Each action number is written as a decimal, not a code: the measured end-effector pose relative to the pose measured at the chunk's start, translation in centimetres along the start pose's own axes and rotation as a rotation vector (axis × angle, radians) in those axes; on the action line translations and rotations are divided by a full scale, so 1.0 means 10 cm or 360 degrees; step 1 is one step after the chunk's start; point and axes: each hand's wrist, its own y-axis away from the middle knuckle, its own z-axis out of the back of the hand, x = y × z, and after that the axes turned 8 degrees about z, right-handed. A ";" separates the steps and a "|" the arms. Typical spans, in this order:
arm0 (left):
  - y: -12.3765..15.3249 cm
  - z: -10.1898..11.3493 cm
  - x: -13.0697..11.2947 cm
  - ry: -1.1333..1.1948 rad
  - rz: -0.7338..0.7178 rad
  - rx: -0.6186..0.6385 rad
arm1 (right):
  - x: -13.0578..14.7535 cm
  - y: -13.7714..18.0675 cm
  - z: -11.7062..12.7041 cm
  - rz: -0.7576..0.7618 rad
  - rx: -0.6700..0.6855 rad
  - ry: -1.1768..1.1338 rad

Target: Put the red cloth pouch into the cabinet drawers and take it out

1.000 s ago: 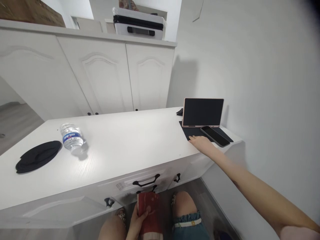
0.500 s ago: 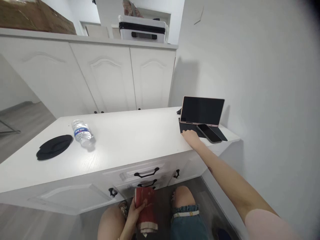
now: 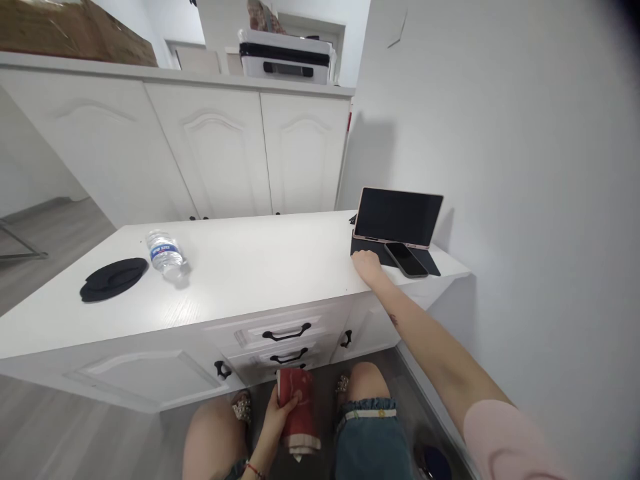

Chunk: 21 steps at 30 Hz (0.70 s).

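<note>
My left hand [image 3: 277,419] is closed around a folded red towel [image 3: 301,417], low between my knees in front of the drawers. The towel has a pale band at its lower end, where a small white tag sticks out. My right hand [image 3: 367,264] rests on the white cabinet top [image 3: 260,260] with curled fingers, at the left edge of a black mat [image 3: 425,261]. Whatever it may hold is hidden. On that mat stands a tablet [image 3: 399,217], its screen dark, and a phone [image 3: 406,260] lies in front of it.
Toward the left lie a clear plastic bottle [image 3: 165,253] on its side and a flat black oval item [image 3: 114,279]. Black-handled drawers [image 3: 287,333] face my knees. Tall white cabinets [image 3: 215,153] stand behind, bearing a white suitcase [image 3: 285,60] and a cardboard box [image 3: 75,33].
The view has shifted slightly, moving the cabinet-top items a little up in the picture. My left hand still holds the towel, and my right hand remains beside the mat.
</note>
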 end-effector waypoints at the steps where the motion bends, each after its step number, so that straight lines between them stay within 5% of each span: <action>1: 0.03 -0.04 0.02 0.0001 -0.0011 -0.0024 | 0.01 0.04 -0.01 -0.0031 -0.0031 -0.0032; 4: 0.10 -0.09 0.00 0.0029 0.0015 -0.0037 | 0.19 0.39 -0.13 -0.0095 -0.0460 -0.0373; 7: 0.15 -0.09 -0.09 0.0109 0.0103 0.0082 | 0.61 1.08 -0.47 0.0211 -0.0897 -0.1077; 9: 0.19 -0.08 -0.18 0.0206 0.0132 0.0168 | 0.96 1.62 -0.79 0.0336 -0.0785 -0.1434; 11: 0.24 -0.08 -0.28 0.0304 0.0169 0.0249 | 1.26 2.12 -1.13 0.0132 -0.0641 -0.1705; 14: 0.32 -0.10 -0.35 0.0366 0.0231 0.0357 | 1.58 2.60 -1.55 -0.0518 -0.0362 -0.2238; 18: 0.37 -0.13 -0.24 0.0253 0.0220 0.0444 | 1.76 2.82 -1.83 -0.1007 0.0502 -0.3271; 21: 0.32 -0.11 -0.11 0.0038 0.0085 0.0357 | 1.77 2.83 -1.90 -0.1160 0.0776 -0.3582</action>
